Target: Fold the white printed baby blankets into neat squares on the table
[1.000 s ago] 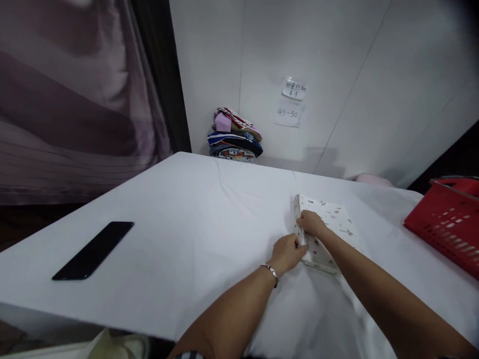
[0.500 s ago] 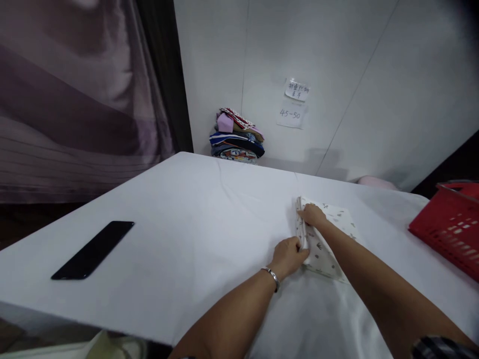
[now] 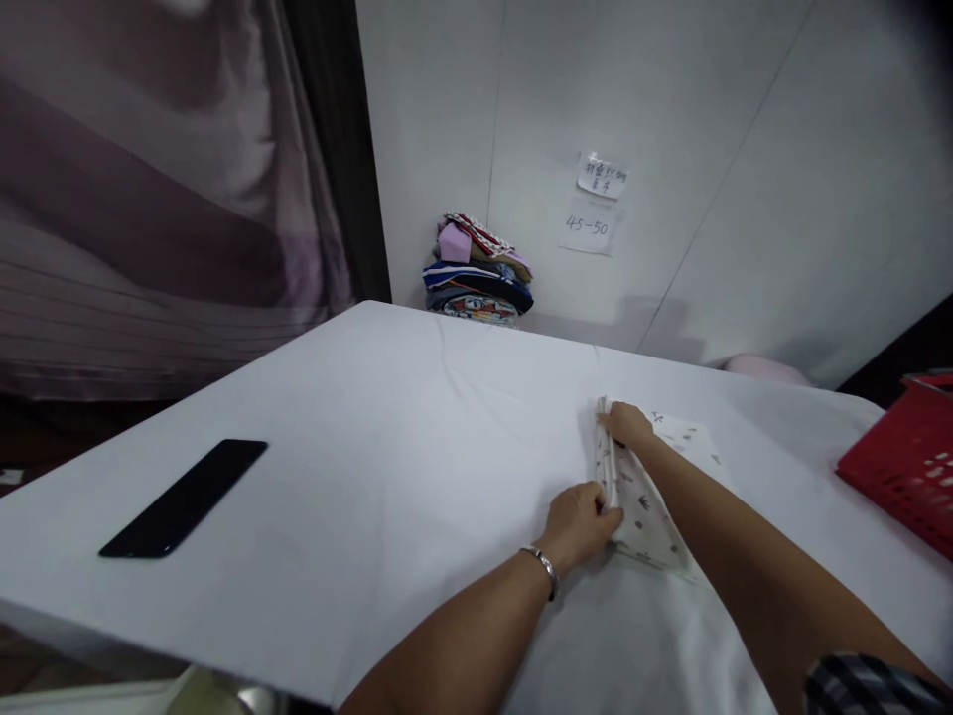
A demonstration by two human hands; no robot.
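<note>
A folded white cloth with small dark prints (image 3: 646, 497) lies on the white table (image 3: 387, 447), right of its middle. My left hand (image 3: 578, 519), with a bracelet at the wrist, pinches the cloth's near left corner. My right hand (image 3: 627, 424) grips the far left corner of the same cloth, my forearm lying across it. Both hands hold its left folded edge, spread apart along it.
A black phone (image 3: 185, 496) lies flat near the table's left front edge. A stack of folded colourful clothes (image 3: 476, 268) sits at the far edge against the wall. A red plastic basket (image 3: 904, 462) stands at the right. Paper notes (image 3: 596, 204) hang on the wall.
My hands have moved apart along the cloth's left edge: the left toward me, the right farther away. The cloth looks narrower and more tightly folded.
</note>
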